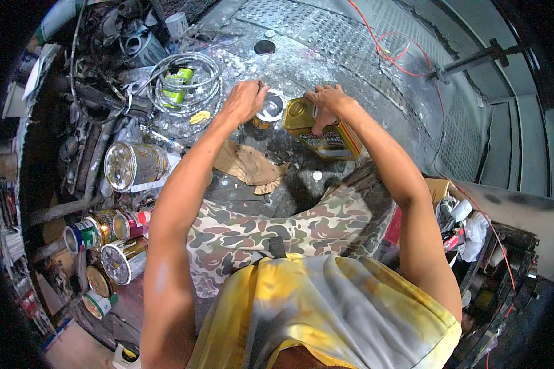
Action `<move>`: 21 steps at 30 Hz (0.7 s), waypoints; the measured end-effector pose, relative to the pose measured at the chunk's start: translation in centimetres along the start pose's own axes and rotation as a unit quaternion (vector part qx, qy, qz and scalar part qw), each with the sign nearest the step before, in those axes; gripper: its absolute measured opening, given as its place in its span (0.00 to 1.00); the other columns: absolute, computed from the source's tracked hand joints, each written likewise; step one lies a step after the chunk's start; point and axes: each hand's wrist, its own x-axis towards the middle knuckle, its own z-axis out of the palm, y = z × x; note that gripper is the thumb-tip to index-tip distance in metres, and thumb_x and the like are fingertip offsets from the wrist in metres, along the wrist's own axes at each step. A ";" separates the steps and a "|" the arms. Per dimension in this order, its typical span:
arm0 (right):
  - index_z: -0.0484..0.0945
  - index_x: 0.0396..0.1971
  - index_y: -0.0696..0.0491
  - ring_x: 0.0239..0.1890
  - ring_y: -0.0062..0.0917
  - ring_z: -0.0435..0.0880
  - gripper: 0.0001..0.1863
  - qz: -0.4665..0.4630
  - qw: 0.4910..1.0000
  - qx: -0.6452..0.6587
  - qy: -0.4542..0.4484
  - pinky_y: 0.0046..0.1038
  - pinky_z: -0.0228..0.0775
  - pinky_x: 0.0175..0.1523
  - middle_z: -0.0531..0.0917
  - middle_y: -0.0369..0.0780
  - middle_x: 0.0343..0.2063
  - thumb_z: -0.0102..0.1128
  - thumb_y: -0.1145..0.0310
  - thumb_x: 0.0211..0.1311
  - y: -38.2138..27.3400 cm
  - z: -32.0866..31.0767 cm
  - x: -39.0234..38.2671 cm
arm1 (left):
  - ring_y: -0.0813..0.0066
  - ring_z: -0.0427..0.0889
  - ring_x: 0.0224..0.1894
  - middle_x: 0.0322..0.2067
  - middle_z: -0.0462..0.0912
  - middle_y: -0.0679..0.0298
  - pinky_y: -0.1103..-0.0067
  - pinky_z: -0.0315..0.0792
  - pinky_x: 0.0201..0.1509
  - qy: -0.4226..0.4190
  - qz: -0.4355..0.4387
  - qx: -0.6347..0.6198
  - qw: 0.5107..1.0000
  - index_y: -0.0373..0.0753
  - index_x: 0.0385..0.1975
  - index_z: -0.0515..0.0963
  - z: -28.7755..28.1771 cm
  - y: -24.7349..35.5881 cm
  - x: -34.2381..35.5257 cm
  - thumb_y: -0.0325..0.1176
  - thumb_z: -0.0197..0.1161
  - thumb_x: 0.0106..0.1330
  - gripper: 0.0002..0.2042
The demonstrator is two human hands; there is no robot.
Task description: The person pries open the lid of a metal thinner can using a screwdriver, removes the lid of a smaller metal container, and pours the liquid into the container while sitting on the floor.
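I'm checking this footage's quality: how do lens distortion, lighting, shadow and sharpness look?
Head view: fisheye distortion bows the grey metal wall panels at right; corners are black; head view: the white-spattered grey floor is brightest at upper centre; head view: dark shadow lies below the rectangular gold metal can, which looks fairly sharp.

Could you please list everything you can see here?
Small can: one, gold, upper centre
Rectangular tin: one, yellow, right of can
Crumpled sheet: one, tan, below can
Disc: one, black, above can
Coiled hose: one, grey, upper left
Container: one, green, within coil
Paint cans: several, mixed, left
Thin hose: at least one, red, right
Clutter: uncountable, mixed, both sides
Trousers: one pair, camouflage, lower centre
Top: one, yellow-grey, bottom
Arms: two, bare, either side
Left hand: one, bare, at can
Right hand: one, bare, on tin
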 end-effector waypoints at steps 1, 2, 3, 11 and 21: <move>0.66 0.69 0.48 0.67 0.42 0.70 0.63 -0.002 1.000 0.005 0.001 0.52 0.62 0.68 0.74 0.45 0.61 0.82 0.43 0.25 -0.1 -0.1 -0.2 | 0.43 0.85 0.34 0.26 0.83 0.42 0.62 0.76 0.40 -0.019 -0.020 -0.046 0.999 0.29 0.44 0.82 0.1 0.0 0.1 0.43 0.58 0.74 0.19; 0.66 0.69 0.48 0.67 0.42 0.70 0.63 -0.003 1.000 0.011 0.002 0.52 0.62 0.69 0.74 0.45 0.61 0.82 0.43 0.25 -0.1 -0.3 -0.4 | 0.43 0.85 0.35 0.26 0.83 0.43 0.61 0.77 0.41 -0.037 -0.040 -0.092 0.994 0.30 0.43 0.82 0.3 0.2 0.2 0.42 0.58 0.74 0.18; 0.66 0.69 0.48 0.67 0.42 0.70 0.63 -0.005 1.000 0.016 0.005 0.52 0.62 0.69 0.74 0.45 0.61 0.82 0.43 0.25 -0.2 -0.4 -0.5 | 0.43 0.85 0.35 0.26 0.83 0.43 0.61 0.77 0.41 -0.054 -0.059 -0.137 0.987 0.30 0.43 0.82 0.5 0.0 0.3 0.42 0.58 0.74 0.18; 0.66 0.69 0.48 0.67 0.43 0.70 0.62 -0.012 1.000 0.006 0.000 0.53 0.62 0.68 0.74 0.45 0.61 0.82 0.42 0.25 0.0 0.2 0.5 | 0.43 0.84 0.43 0.37 0.85 0.42 0.58 0.76 0.48 -0.038 -0.039 -0.077 0.996 0.34 0.46 0.83 1.2 -0.6 0.1 0.41 0.58 0.73 0.16; 0.67 0.68 0.48 0.68 0.44 0.69 0.62 -0.014 1.000 0.016 0.003 0.54 0.61 0.69 0.74 0.45 0.61 0.83 0.43 0.23 0.2 0.4 0.5 | 0.43 0.84 0.46 0.41 0.85 0.43 0.59 0.76 0.50 -0.055 -0.070 -0.085 0.992 0.35 0.46 0.83 0.9 -0.6 0.4 0.43 0.57 0.74 0.17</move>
